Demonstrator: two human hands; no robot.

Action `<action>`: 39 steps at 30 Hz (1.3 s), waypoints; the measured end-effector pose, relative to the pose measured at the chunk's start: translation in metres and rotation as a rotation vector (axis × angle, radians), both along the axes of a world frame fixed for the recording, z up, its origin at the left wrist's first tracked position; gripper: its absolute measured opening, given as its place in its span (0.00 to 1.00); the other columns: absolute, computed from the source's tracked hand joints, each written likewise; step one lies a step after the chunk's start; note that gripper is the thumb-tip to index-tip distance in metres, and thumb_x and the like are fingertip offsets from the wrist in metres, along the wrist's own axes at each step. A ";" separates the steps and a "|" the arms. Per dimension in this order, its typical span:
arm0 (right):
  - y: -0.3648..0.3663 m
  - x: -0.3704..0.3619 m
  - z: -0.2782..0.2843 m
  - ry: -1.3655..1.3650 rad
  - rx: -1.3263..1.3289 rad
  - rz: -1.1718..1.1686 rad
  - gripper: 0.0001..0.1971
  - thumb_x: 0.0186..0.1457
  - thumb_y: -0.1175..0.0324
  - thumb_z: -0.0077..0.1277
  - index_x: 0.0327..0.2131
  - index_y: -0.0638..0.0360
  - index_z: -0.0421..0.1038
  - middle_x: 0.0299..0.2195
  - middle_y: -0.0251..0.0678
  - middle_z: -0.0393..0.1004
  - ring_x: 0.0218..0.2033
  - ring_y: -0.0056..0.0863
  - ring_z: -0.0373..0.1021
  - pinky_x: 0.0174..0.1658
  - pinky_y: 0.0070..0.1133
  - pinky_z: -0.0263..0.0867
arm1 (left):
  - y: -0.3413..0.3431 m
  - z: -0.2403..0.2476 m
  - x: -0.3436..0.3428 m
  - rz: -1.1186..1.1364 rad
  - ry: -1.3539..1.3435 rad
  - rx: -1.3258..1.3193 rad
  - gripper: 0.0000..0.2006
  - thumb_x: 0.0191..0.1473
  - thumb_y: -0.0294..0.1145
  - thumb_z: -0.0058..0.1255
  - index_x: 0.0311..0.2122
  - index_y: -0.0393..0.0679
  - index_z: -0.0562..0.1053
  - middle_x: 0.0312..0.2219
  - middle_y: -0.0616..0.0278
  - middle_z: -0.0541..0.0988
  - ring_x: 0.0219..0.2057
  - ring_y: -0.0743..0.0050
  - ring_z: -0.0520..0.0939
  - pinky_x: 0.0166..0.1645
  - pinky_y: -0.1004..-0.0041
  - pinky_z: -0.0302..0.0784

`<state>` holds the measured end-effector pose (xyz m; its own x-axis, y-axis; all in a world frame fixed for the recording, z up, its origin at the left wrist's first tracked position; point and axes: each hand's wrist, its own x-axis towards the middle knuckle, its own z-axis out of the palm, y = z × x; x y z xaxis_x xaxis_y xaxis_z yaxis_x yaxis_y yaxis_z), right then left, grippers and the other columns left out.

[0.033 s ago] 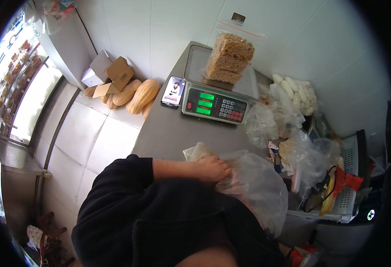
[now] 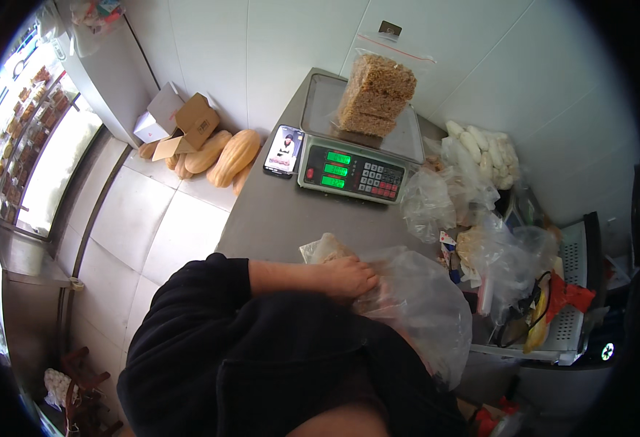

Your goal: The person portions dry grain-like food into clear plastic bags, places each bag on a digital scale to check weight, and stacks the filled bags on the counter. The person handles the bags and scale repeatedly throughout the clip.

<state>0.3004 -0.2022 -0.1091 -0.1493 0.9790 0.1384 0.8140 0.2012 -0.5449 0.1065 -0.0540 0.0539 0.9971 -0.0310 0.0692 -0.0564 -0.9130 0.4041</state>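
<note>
My left hand (image 2: 345, 278) reaches across in front of my body, its fingers curled down on the near edge of a large clear plastic bag (image 2: 433, 298). Just beyond it a smaller whitish packet (image 2: 325, 248) lies on the grey table, partly under the hand. A pinkish shape shows faintly through the bag; I cannot make out whether it is my right hand, whose fingers are hidden. Farther back is a digital scale (image 2: 353, 171) with lit green displays. On its pan stands a zip bag of brown, grainy blocks (image 2: 377, 95).
Left of the scale lies a phone (image 2: 283, 150) with a lit screen. Crumpled plastic bags (image 2: 436, 200) and a bag of white, long pieces (image 2: 484, 153) crowd the right side, near a perforated tray (image 2: 571, 255). Pumpkins (image 2: 234, 156) and an open cardboard box (image 2: 192, 124) sit on the floor.
</note>
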 end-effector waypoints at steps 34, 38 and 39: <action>0.022 -0.030 0.118 0.780 -0.254 -0.346 0.36 0.46 0.67 0.59 0.57 0.63 0.53 0.46 0.40 0.68 0.47 0.28 0.66 0.49 0.25 0.65 | 0.035 0.007 0.013 0.170 0.121 -0.259 0.39 0.33 0.46 0.63 0.52 0.40 0.65 0.40 0.51 0.74 0.45 0.51 0.74 0.49 0.60 0.69; 0.027 -0.023 0.113 0.724 -0.266 -0.301 0.36 0.46 0.68 0.59 0.57 0.63 0.53 0.46 0.39 0.68 0.47 0.28 0.67 0.49 0.24 0.65 | 0.036 0.005 0.012 0.172 0.121 -0.239 0.41 0.32 0.48 0.64 0.53 0.40 0.64 0.41 0.51 0.74 0.46 0.52 0.74 0.50 0.60 0.69; 0.028 -0.022 0.109 0.724 -0.283 -0.298 0.35 0.45 0.69 0.59 0.56 0.63 0.54 0.46 0.38 0.68 0.47 0.28 0.67 0.49 0.25 0.65 | 0.036 0.005 0.012 0.173 0.121 -0.237 0.41 0.32 0.48 0.64 0.53 0.40 0.64 0.41 0.51 0.74 0.46 0.52 0.74 0.50 0.60 0.69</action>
<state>0.2786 -0.1742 0.0001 0.1532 0.9756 -0.1571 0.2403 -0.1910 -0.9517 0.1184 -0.0178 0.0589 0.9876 0.1431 -0.0649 0.1531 -0.7843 0.6012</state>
